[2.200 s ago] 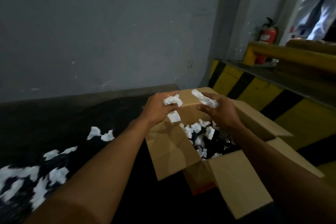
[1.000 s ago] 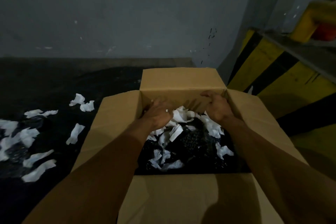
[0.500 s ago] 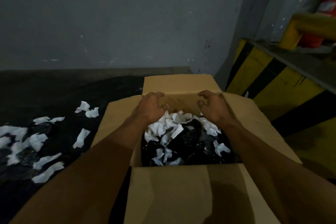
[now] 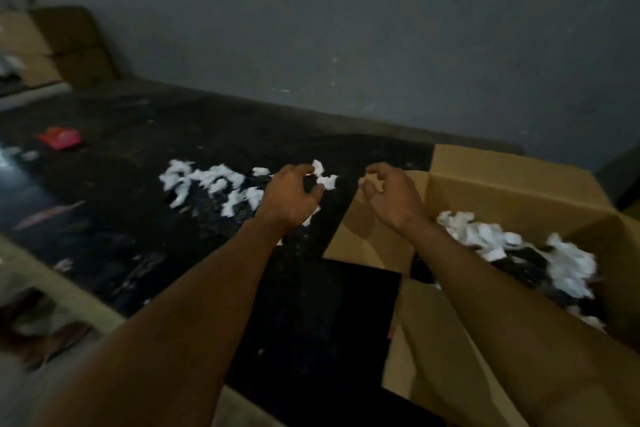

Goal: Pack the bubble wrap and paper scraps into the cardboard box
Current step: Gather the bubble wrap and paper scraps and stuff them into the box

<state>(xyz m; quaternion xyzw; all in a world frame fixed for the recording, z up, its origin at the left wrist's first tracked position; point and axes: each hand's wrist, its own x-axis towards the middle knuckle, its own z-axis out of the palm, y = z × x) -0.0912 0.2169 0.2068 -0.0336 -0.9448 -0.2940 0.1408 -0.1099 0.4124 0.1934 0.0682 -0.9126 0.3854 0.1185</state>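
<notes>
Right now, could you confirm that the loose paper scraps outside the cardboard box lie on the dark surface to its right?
Not quite: in the head view, the loose paper scraps outside the cardboard box lie on the dark surface to its left.

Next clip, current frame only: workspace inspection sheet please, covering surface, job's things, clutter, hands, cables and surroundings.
Surface: black speckled surface, dimly lit.
Job's things: open brown cardboard box at right, holding packed white paper scraps over black bubble wrap; loose white paper scraps lie on the surface to its left.
Clutter: small red crumpled item far left, too blurred to identify.
Hands: left hand over the loose scraps, fingers curled, grip unclear through blur; right hand above the box's left flap, fingers loosely curled, holding nothing.
Cables: nothing seen.
Surroundings: grey wall; second brown cardboard box at far left against it.
</notes>
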